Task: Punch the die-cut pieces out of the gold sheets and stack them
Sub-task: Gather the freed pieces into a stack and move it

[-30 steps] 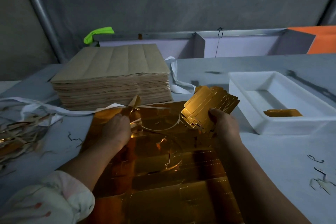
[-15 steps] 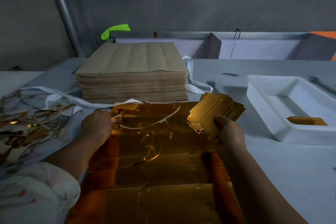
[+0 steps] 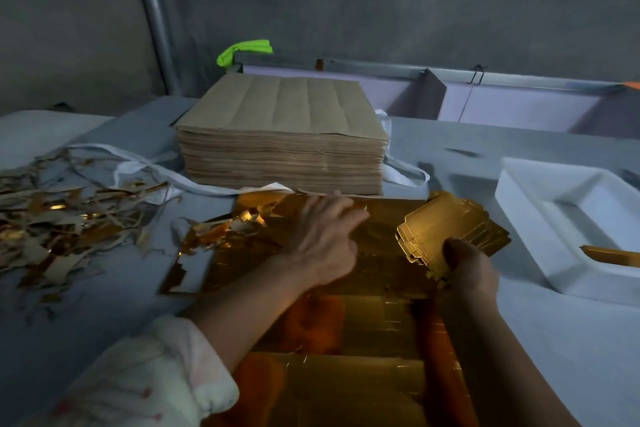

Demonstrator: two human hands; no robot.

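Across the lower middle of the frame our gold sheets lie flat, glossy and scored. Higher up, our left hand rests on them, fingers loosely spread, while our right hand grips a fanned stack of punched pieces. At right, a white tray holds one gold piece. Scraps litter the left, and a brown paper stack stands behind.
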